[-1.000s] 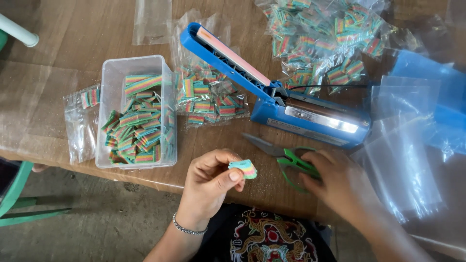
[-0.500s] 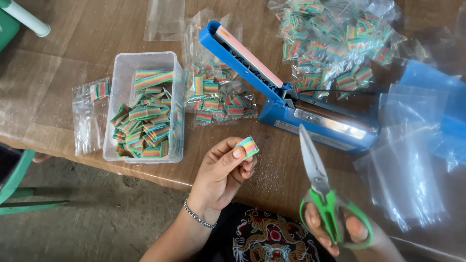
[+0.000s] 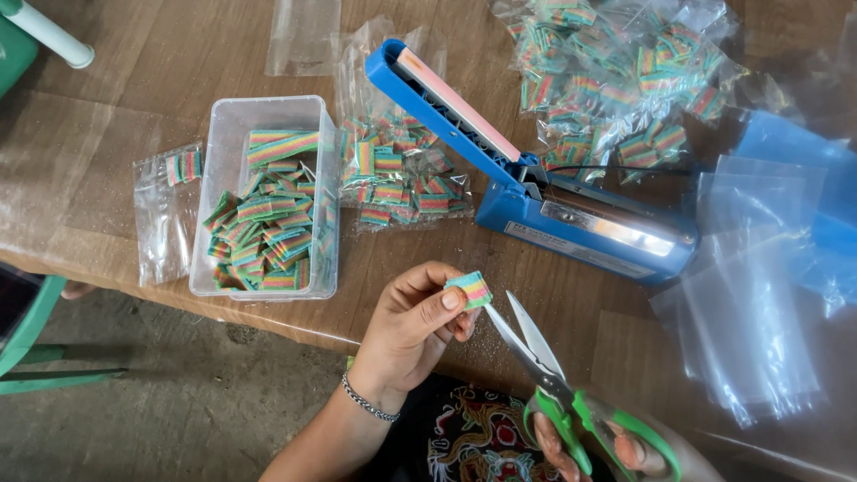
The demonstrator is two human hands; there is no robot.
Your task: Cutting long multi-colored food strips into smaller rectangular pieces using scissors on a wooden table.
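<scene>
A: Where is the candy piece relative to the hands?

B: The left hand (image 3: 411, 326) pinches one rainbow-striped candy piece (image 3: 470, 288) between thumb and fingertips, holding it up just above the near edge of the bench (image 3: 116, 98). The candy sits at the top right of that hand, sticking out past the fingers.

A: And the other hand?

B: The right hand (image 3: 616, 446) is closed through the green loops of one pair of scissors (image 3: 544, 366). The blades stand parted, their tips pointing up toward the candy and just beside it, not touching it as far as I can see. Most of that hand is cut off by the frame's lower edge, so I can only make out a few fingers.

A: Count the rest for me.

B: One clear plastic tub (image 3: 265, 116), heaped with striped candy pieces, too many to count. One blue heat sealer (image 3: 536, 201) with its arm raised, right of the tub. One small bag (image 3: 165, 210) with a few candies lies left of the tub. Filled bags are piled between tub and sealer (image 3: 393, 178) and behind the sealer (image 3: 616, 80); their number is unclear. A stack of empty clear bags (image 3: 759, 303) lies at the right.
</scene>
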